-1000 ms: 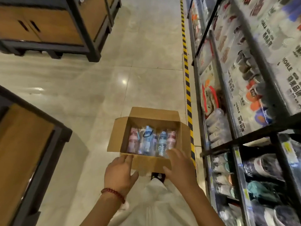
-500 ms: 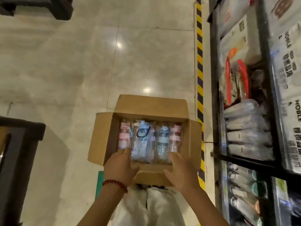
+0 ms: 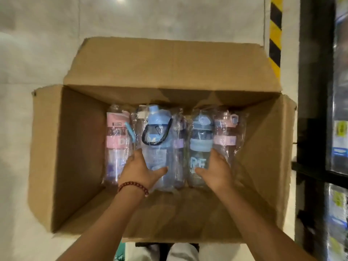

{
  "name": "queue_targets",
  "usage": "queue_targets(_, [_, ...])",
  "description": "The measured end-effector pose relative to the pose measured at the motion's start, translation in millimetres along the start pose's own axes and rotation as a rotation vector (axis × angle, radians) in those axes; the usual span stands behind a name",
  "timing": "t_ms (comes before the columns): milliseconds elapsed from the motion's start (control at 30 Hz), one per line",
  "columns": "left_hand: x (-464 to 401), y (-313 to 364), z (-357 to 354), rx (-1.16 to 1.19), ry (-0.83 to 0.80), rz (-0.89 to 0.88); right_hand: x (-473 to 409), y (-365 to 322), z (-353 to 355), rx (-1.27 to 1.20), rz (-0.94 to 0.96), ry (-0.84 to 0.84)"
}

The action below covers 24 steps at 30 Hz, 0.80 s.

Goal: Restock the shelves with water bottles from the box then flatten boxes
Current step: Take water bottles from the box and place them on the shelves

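**Both hands inside the open box, on the wrapped bottles**

Nearest, the person's pale trouser legs show under the box's near edge. The cardboard box sits on the pale tiled floor with all four flaps folded outward.

The left hand, with a red bead bracelet at the wrist, reaches into the box; its fingers go down between the pink bottle and the large blue bottle, with the thumb spread across the blue bottle's lower body, so it grasps that bottle. The right hand mirrors it: thumb on the teal-blue bottle, fingers hidden between that bottle and the pale pink bottle, grasping the teal-blue one.

The bottles lie flat in a row on the box bottom, each in clear plastic wrap, long axes running near to far, caps pointing away from the person. White letters on the teal-blue bottle read roughly "PE"; the pink bottle's band shows a "D". Other print is too blurred to read.

Beyond the box runs a yellow-and-black floor stripe. At right stands a black shelf frame with blurred packaged goods.
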State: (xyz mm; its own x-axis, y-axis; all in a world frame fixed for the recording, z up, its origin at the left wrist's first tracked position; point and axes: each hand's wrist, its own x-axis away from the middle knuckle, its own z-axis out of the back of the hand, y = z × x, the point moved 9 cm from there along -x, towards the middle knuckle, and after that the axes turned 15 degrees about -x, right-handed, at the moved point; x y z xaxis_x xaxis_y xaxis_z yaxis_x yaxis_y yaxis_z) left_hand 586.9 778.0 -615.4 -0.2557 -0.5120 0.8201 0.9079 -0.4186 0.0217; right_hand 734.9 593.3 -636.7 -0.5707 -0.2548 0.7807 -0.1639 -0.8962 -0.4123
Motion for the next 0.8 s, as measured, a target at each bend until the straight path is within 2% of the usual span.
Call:
queue_targets(100, [-24,-2,-24,0.099,-0.016,0.062,-22,20,-17,-0.029,-0.055,0.044])
queue_targets(200, [-32,0,-34,0.129,-0.001,0.110,-32,26,-24,0.052,-0.061,0.116])
queue_targets(333, [-34,7,-30,0.078,0.129,0.123,-42,23,-27,-0.008,-0.048,0.180])
queue_targets(467, [-35,13,-35,0.175,0.112,0.149,-67,27,-30,-0.202,-0.122,0.158])
queue_targets(600, [-42,7,-33,0.200,0.147,0.130,-94,35,-46,-0.251,-0.176,0.120])
queue_targets(800, [-44,0,-25,0.216,0.071,0.104,-89,39,-47,-0.366,-0.191,0.125])
